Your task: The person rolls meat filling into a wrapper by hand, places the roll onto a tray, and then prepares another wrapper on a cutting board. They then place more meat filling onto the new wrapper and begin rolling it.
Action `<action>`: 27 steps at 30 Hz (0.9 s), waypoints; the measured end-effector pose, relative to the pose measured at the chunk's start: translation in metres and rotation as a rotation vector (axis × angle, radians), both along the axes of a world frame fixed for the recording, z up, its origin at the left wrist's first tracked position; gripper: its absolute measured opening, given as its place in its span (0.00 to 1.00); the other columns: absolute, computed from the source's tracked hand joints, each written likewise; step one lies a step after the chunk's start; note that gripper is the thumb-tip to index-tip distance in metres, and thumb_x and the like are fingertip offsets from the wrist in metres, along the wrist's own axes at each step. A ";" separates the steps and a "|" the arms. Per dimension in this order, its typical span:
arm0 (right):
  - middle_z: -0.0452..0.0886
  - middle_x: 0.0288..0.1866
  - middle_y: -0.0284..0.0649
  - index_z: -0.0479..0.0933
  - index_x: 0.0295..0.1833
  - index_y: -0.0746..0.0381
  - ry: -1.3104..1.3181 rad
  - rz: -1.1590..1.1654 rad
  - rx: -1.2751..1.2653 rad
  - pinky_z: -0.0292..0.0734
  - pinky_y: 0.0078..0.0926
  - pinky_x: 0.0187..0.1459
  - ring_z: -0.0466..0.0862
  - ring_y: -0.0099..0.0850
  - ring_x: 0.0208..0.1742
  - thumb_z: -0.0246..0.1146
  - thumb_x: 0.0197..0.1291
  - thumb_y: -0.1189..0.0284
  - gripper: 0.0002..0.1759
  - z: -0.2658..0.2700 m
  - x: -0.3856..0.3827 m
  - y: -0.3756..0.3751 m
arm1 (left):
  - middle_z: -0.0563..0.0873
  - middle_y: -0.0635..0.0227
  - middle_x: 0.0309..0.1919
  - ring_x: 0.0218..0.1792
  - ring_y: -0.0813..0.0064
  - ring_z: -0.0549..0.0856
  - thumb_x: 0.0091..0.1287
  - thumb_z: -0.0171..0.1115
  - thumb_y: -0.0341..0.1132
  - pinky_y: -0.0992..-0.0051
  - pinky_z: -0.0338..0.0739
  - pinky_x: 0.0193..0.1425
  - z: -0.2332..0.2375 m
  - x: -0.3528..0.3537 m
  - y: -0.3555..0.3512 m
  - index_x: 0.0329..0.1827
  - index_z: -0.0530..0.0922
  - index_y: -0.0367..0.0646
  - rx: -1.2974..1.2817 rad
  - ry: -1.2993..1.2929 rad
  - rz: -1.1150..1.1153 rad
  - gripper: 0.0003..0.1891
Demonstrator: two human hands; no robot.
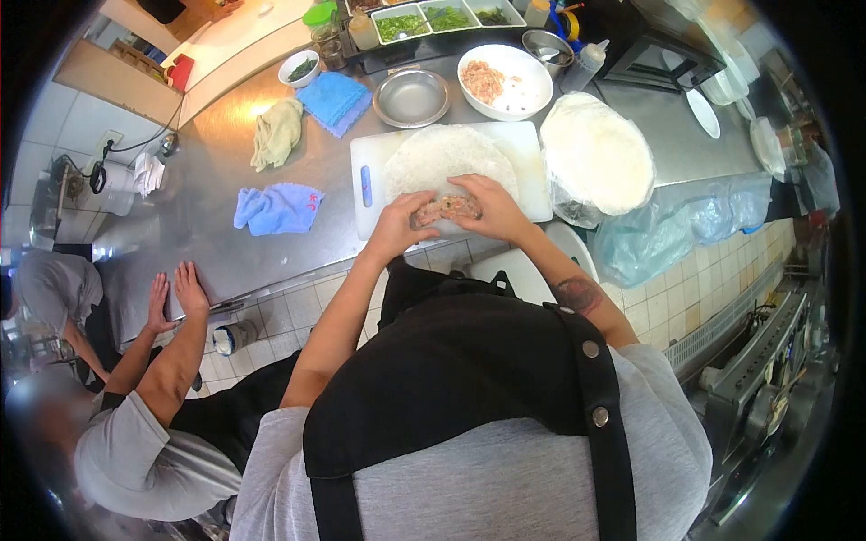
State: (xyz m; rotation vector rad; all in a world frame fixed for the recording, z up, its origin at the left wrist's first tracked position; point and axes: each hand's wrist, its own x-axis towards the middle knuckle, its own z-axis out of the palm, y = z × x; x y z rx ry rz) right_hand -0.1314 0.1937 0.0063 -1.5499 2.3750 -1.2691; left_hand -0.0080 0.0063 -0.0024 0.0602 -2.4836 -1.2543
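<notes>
A log of minced meat filling (447, 209) with green flecks lies at the near edge of a round, pale dough sheet (451, 155). My left hand (400, 224) curls around the log's left end. At the other end, the fingers of my right hand (494, 209) bend over the top, gripping it. Beneath the dough is a white cutting board (534, 185) with a slot handle at its left. Behind it stand a shallow metal bowl (411, 97) and a white bowl (528, 101) containing more pink minced meat (484, 83).
To the right sits a plastic-wrapped stack of round dough sheets (600, 155). Blue cloths (280, 208) and a beige cloth (278, 135) lie on the left. Trays of chopped greens (402, 25) line the back. A co-worker's hands (179, 298) rest on the counter edge at left.
</notes>
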 end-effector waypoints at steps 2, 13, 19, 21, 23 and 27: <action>0.81 0.51 0.41 0.84 0.43 0.61 0.066 0.026 0.003 0.73 0.33 0.54 0.81 0.39 0.50 0.74 0.47 0.68 0.16 -0.007 0.001 -0.006 | 0.88 0.63 0.44 0.48 0.62 0.83 0.48 0.74 0.25 0.68 0.79 0.53 0.000 -0.002 -0.006 0.45 0.85 0.40 -0.077 -0.023 -0.115 0.18; 0.81 0.39 0.38 0.84 0.40 0.61 0.003 0.092 0.083 0.73 0.38 0.50 0.80 0.40 0.45 0.73 0.46 0.67 0.15 -0.015 0.000 -0.011 | 0.88 0.66 0.38 0.43 0.64 0.84 0.47 0.75 0.25 0.66 0.78 0.52 -0.010 0.003 -0.001 0.42 0.86 0.40 0.011 -0.011 0.039 0.17; 0.80 0.38 0.36 0.85 0.38 0.59 0.037 0.106 0.056 0.72 0.38 0.50 0.80 0.38 0.44 0.73 0.46 0.67 0.13 -0.008 0.001 -0.018 | 0.88 0.65 0.39 0.44 0.66 0.85 0.49 0.75 0.26 0.68 0.78 0.51 -0.008 -0.004 0.003 0.44 0.87 0.43 -0.096 0.052 0.016 0.17; 0.80 0.36 0.35 0.85 0.38 0.58 0.069 0.089 0.099 0.72 0.37 0.49 0.80 0.38 0.44 0.74 0.44 0.66 0.14 -0.018 -0.001 -0.020 | 0.88 0.65 0.39 0.43 0.66 0.85 0.49 0.75 0.26 0.68 0.78 0.49 -0.014 -0.009 -0.001 0.43 0.87 0.43 -0.139 0.034 -0.038 0.16; 0.80 0.36 0.35 0.85 0.39 0.58 0.069 0.091 0.094 0.73 0.37 0.48 0.80 0.38 0.43 0.75 0.44 0.66 0.15 -0.026 -0.004 -0.021 | 0.88 0.65 0.39 0.43 0.66 0.85 0.49 0.74 0.25 0.69 0.78 0.46 -0.020 -0.009 -0.003 0.42 0.86 0.43 -0.021 -0.149 0.011 0.15; 0.82 0.36 0.36 0.85 0.38 0.57 0.038 0.130 0.091 0.74 0.37 0.46 0.81 0.39 0.41 0.75 0.43 0.65 0.15 -0.015 -0.005 -0.018 | 0.88 0.64 0.40 0.43 0.66 0.85 0.49 0.74 0.24 0.69 0.78 0.47 -0.015 -0.008 -0.006 0.42 0.86 0.43 -0.032 -0.126 -0.018 0.15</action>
